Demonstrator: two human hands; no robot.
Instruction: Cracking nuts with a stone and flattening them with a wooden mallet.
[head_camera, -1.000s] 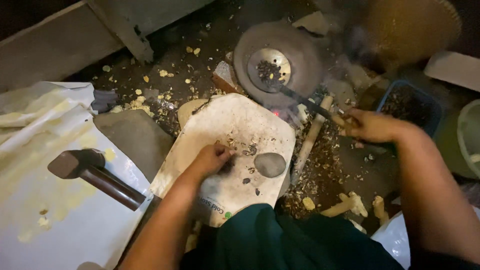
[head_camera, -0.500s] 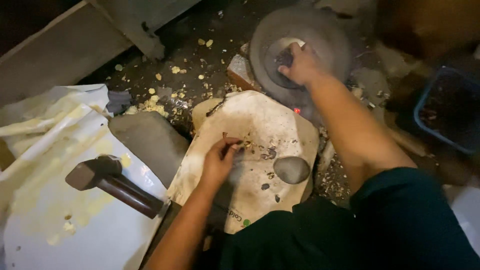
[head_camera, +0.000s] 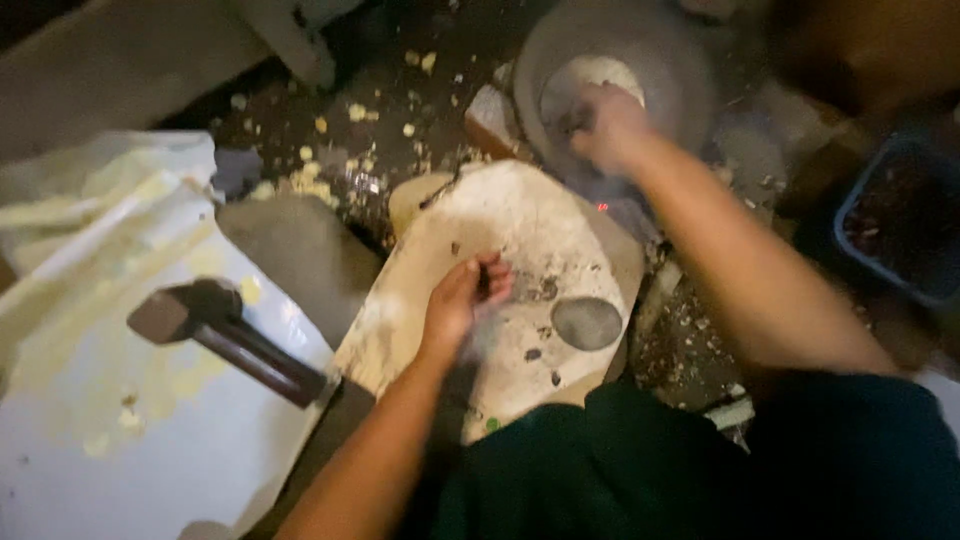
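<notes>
Under the curled fingers of the left hand (head_camera: 462, 300) lies a pale, stained sheet (head_camera: 480, 225); motion blur hides whether they pinch anything. Just right of those fingers sits a flat grey stone (head_camera: 587, 323) among dark scraps. Farther off, the right hand (head_camera: 610, 125) reaches into a round metal dish (head_camera: 600, 75), grip unclear. A hammer (head_camera: 215, 330) rests well left on white plastic (head_camera: 150, 440). The floor is littered with yellow crumbs.

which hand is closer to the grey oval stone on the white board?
Left. The left hand rests on the white board just left of the grey oval stone. The right hand is farther up, in the round pan.
</notes>
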